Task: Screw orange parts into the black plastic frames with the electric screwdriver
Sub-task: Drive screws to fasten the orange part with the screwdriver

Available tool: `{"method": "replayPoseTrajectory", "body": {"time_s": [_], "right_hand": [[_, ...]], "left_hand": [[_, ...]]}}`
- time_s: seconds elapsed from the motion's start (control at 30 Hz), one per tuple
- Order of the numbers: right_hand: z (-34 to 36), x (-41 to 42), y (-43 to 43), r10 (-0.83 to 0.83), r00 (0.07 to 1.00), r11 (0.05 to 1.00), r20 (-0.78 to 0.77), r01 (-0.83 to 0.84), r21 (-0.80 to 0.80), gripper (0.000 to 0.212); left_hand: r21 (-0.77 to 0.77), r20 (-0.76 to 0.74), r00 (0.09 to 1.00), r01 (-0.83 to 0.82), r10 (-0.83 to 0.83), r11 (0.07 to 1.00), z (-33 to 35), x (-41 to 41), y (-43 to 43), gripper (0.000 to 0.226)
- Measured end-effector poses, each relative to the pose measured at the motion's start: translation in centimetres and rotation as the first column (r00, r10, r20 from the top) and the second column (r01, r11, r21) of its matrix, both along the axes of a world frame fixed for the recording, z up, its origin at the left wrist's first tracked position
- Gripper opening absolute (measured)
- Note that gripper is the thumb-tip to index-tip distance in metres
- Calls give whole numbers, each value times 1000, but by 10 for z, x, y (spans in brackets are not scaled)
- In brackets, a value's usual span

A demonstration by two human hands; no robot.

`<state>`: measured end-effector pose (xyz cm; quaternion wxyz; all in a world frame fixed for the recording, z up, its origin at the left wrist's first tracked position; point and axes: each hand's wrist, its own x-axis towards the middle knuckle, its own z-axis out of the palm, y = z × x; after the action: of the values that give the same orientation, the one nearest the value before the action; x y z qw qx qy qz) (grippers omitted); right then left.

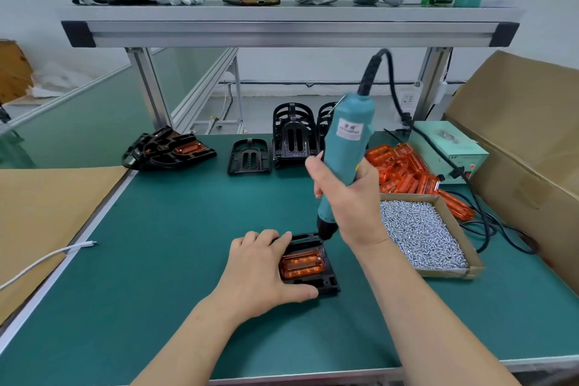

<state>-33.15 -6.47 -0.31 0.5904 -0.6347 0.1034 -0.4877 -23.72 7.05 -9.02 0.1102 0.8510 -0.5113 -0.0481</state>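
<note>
While the black frame (pixel 329 283) is held by the left grip (pixel 260 273), the electric screwdriver (pixel 340 163), label (pixel 350 130) illegible, is clasped by the right grip (pixel 351 200); open counter (pixel 172 229) is seen leftward.

**Teal, Orange and Black on a Green Desk**

The desk (pixel 188 229) has a plain dark green mat with a pale rim. The electric screwdriver (pixel 344 141) is teal, with a white label, black tip and black cord. Near the front edge, the frame (pixel 329 283) is black and its inset part (pixel 302 265) is translucent orange and ribbed. Toward the right edge, silver screws (pixel 419 235) fill a brown cardboard tray (pixel 451 273). Behind it lie orange parts (pixel 404 169) and a pale green box (pixel 448 150).
</note>
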Motion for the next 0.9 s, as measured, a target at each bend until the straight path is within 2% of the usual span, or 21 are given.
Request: {"method": "replayPoseTrajectory", "body": {"time_s": [0.07, 0.17, 0.3, 0.4, 0.47, 0.6, 0.63, 0.8, 0.9], "right_hand": [[8, -7, -9, -45, 997, 999, 62, 44, 8, 23], [4, -21, -31, -210, 966, 967, 148, 183, 177, 19], [-17, -42, -67, -434, 885, 792, 169, 285, 540, 19], [-33, -55, -87, -512, 843, 664, 164, 267, 698, 20], [-42, -61, -96, -527, 834, 620, 165, 244, 746, 23], [-55, -69, -105, -522, 835, 549, 174, 173, 818, 26], [-58, -71, -106, -511, 840, 539, 182, 148, 829, 25], [-75, -76, -104, -436, 875, 515, 208, 53, 856, 23], [-77, -77, -101, -411, 888, 517, 206, 41, 855, 25]], "left_hand": [[9, 2, 1000, 1, -1, 1000, 1, 0, 0, 122], [32, 10, 1000, 10, -10, 999, 1, -1, 0, 123], [71, 17, 1000, 23, -24, 997, 3, -1, -3, 125], [61, 6, 1000, 30, -31, 998, 10, -7, -9, 125], [-12, -35, 998, 56, -57, 998, 15, -14, -18, 113], [-224, -83, 988, 111, -132, 968, 27, -26, -50, 41], [-248, -84, 986, 122, -146, 961, 31, -29, -61, 31], [-255, -67, 971, 207, -231, 944, 46, -44, -115, 21], [-182, -43, 967, 239, -251, 954, 47, -51, -138, 19]]}}
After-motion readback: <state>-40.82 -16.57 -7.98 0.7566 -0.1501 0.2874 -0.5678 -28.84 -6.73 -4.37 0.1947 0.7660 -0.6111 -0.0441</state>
